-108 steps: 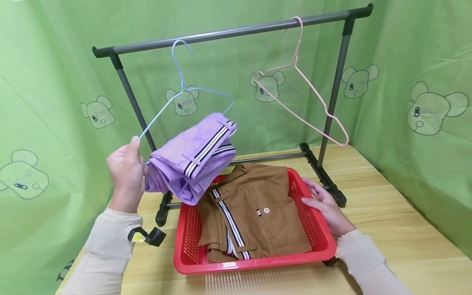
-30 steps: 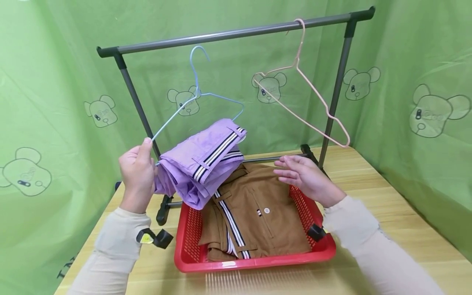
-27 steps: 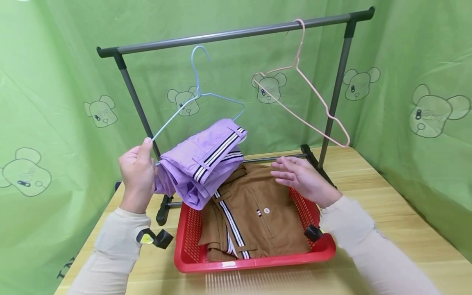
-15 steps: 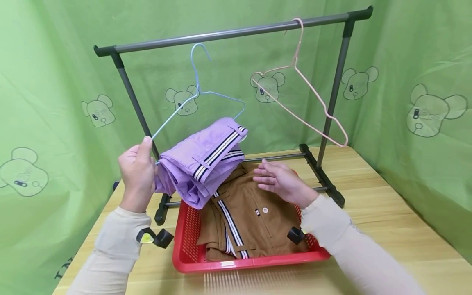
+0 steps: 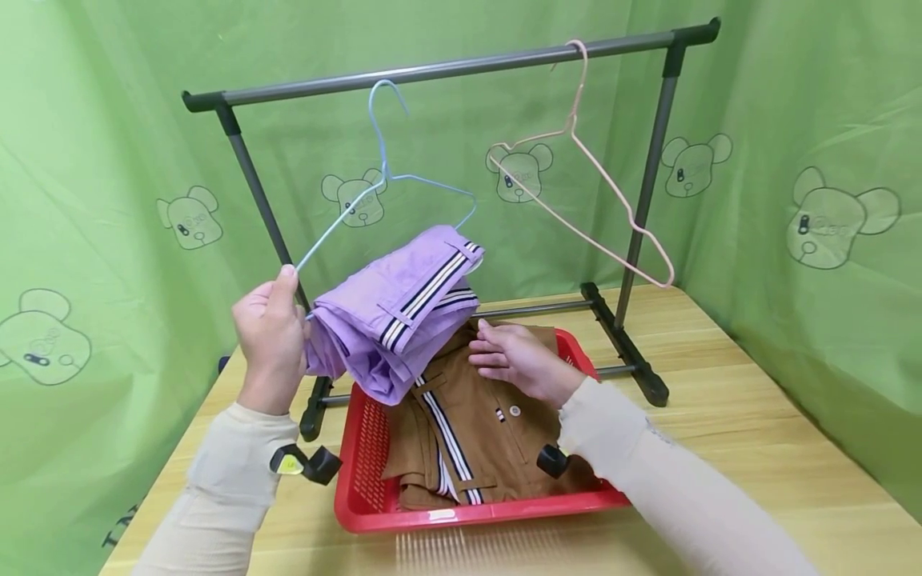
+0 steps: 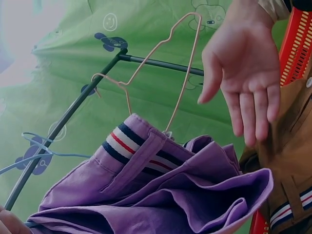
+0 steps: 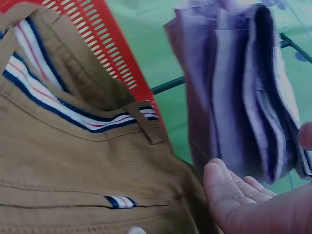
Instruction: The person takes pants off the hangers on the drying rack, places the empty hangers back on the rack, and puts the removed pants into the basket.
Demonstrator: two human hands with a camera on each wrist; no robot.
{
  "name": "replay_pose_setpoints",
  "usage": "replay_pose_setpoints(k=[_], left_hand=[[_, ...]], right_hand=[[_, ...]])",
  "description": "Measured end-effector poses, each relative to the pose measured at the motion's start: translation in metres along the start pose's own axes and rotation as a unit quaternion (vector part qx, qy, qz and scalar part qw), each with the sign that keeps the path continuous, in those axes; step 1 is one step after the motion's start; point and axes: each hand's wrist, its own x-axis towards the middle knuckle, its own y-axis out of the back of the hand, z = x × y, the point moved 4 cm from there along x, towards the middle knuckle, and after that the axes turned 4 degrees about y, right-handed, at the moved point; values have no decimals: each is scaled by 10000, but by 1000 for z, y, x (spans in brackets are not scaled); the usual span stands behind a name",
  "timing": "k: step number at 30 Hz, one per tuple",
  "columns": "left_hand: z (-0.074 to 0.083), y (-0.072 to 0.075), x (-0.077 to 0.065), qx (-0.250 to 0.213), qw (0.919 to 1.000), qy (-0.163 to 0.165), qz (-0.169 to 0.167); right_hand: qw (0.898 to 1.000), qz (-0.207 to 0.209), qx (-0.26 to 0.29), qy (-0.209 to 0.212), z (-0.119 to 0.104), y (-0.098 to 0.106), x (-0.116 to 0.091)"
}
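Note:
My left hand [image 5: 270,340] grips the left end of a blue wire hanger [image 5: 387,172]. Purple trousers [image 5: 389,300] with a striped waistband lie folded over the hanger's lower bar, above the left part of the red basket [image 5: 403,524]. The hanger's hook shows just in front of the rack's top rail. My right hand [image 5: 522,360], fingers extended and palm facing left, is close beside the trousers' right side and holds nothing. Its open palm also shows in the left wrist view. Brown trousers [image 5: 475,432] with a striped waistband lie in the basket, partly hidden by my right hand and forearm.
A grey garment rack [image 5: 468,67] stands behind the basket on the wooden table [image 5: 742,448]. From the right part of its rail hangs a pink hanger [image 5: 572,128] with no clothes on it. Green cloth [image 5: 792,96] encloses the back and sides.
My right hand has let go of the basket's right rim and moved left over the brown trousers to the purple ones. My left hand has shifted slightly right with the hanger.

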Motion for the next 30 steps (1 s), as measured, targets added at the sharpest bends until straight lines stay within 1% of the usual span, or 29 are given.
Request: replay_pose_setpoints(k=[2, 4, 7, 9, 12, 17, 23, 26, 30], left_hand=[[-1, -1, 0, -39, 10000, -26, 7], [-1, -2, -1, -67, 10000, -56, 11], [-1, -3, -2, 16, 10000, -55, 43], [-1, -3, -3, 81, 9999, -39, 66], [-1, -4, -4, 140, 9999, -38, 66], [-2, -6, -5, 31, 10000, -92, 10], [-5, -7, -8, 172, 9998, -54, 33], [-7, -8, -9, 198, 9998, -90, 6], [-9, -9, -9, 161, 9998, -152, 0]], right_hand=[[10000, 4, -48, -71, 3, -4, 3], [9997, -53, 147, -185, 6, -8, 6], [9960, -202, 742, -454, 11, -17, 10], [9899, -285, 1234, -638, 14, -24, 13], [9813, -187, 1754, -769, 17, -33, 17], [9716, 142, 2259, -695, 20, -50, 21], [9547, 332, 2906, -540, 24, -66, 24], [9492, 390, 3089, -456, 22, -71, 25], [9457, 417, 3194, -428, 19, -75, 26]])
